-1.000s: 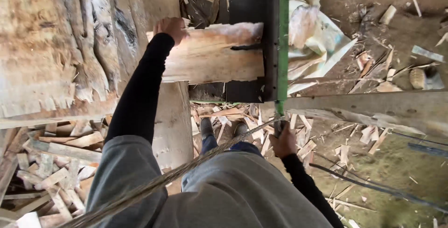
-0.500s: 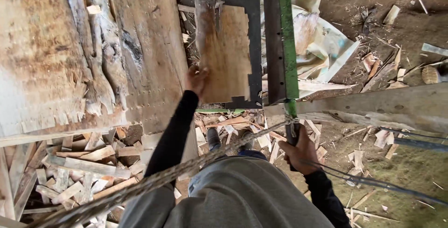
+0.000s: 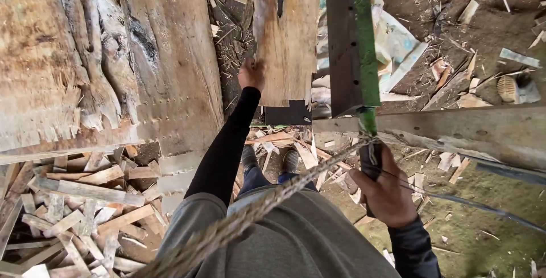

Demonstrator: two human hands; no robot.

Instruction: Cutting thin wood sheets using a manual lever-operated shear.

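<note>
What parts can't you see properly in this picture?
- Head view: the left hand fingers, tucked behind the wooden sheet.
- Head view: the handle in the right hand, wrapped by the fingers.
- Head view: the top of the green blade, cut off by the picture's edge.
- Head view: the shoes, partly covered by the person's clothing.

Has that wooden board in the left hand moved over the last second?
Yes. The board has turned from lying crosswise to standing lengthwise beside the green post.

By the left hand (image 3: 251,74), the board (image 3: 287,39) is thin raw wood, matt and splintery. The right hand (image 3: 387,190) grips a dark handle (image 3: 371,161) beneath a green-painted bar (image 3: 364,39); beside it runs a rough, fibrous rope (image 3: 256,215).
</note>
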